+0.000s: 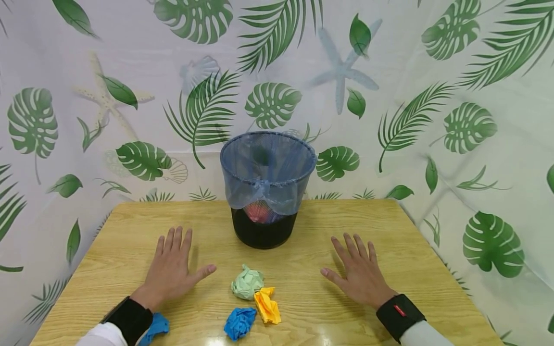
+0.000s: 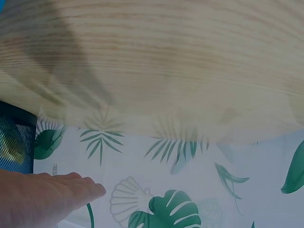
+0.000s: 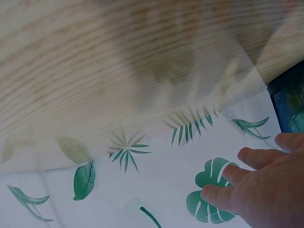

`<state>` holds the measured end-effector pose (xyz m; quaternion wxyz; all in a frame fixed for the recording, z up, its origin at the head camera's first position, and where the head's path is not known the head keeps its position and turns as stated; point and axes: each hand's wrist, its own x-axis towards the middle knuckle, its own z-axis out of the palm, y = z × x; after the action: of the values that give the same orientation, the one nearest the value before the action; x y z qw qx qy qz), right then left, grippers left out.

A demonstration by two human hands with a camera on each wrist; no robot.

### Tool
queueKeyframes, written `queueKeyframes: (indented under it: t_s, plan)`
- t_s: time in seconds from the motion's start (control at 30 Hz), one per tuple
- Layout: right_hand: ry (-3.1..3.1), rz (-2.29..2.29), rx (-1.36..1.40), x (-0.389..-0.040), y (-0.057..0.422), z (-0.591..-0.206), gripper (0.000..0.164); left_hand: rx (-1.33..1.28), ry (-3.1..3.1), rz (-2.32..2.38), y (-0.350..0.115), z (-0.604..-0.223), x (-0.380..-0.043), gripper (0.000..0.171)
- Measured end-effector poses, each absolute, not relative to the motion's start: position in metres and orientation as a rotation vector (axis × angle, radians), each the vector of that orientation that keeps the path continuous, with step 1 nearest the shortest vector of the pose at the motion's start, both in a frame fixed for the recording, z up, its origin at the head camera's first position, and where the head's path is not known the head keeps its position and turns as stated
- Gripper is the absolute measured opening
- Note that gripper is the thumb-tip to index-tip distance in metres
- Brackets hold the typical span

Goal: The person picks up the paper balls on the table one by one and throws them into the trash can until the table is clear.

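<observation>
My left hand (image 1: 173, 271) is spread palm down at the left of the table, fingers straight and holding nothing. On the right, my right hand (image 1: 358, 274) lies the same way, its fingers apart. Between them are a crumpled light green paper ball (image 1: 247, 282), a crumpled yellow-orange paper (image 1: 268, 306) touching it, and a crumpled blue paper ball (image 1: 240, 323). Another blue crumpled paper (image 1: 157, 328) is partly hidden by the left wrist. Beyond the papers stands a black mesh wastebasket (image 1: 264, 233) lined with a translucent blue bag (image 1: 285, 194); something reddish shows through its mesh.
The wooden table (image 1: 320, 317) reaches back to a white cloth (image 1: 281, 67) printed with green leaves, starfish and shells. Each wrist wears a black band (image 1: 400, 315). In the right wrist view the wastebasket (image 3: 290, 107) shows at the right edge.
</observation>
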<state>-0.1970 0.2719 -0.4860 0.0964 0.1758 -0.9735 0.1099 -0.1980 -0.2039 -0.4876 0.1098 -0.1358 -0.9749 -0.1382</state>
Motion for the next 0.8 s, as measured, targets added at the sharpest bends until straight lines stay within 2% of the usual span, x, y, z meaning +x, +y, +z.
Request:
queueKeyframes:
  t_s: [0.4, 0.8]
  plan:
    - [-2.858, 0.358, 0.545, -0.194, 0.262, -0.482, 0.087, -0.404, -2.856, -0.385, -0.202, -0.491, -0.194, 0.111]
    - [-2.86, 0.419, 0.735, -0.177, 0.207, -0.47, 0.088, -0.408, -2.86, -0.371, -0.201, -0.491, -0.195, 0.112]
